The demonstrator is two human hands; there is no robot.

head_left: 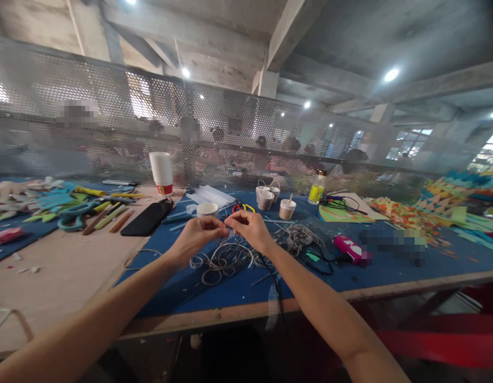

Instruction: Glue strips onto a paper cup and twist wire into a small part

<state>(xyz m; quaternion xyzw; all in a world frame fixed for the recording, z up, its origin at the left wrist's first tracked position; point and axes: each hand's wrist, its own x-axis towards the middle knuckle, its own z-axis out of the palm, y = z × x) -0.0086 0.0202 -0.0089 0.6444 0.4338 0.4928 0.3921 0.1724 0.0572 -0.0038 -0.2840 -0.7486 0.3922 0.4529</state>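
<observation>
My left hand [198, 238] and my right hand [251, 229] meet fingertip to fingertip above the blue mat, both closed in a pinch. Whatever lies between the fingertips is too small to make out. Below them spreads a loose tangle of thin grey cord [220, 264], with a denser coil [304, 238] to the right. Just behind my left hand is a white paper cup [207, 209]. Scissors with red and yellow handles [245, 208] lie beyond my right hand, partly hidden by it.
A black phone [147, 218], several wooden-handled tools and a stack of paper cups [161, 169] are to the left. Small cups [264, 199], a yellow-labelled bottle [317, 187] and a magenta device [350, 250] with a black cable are to the right. A perforated metal screen [230, 143] runs behind.
</observation>
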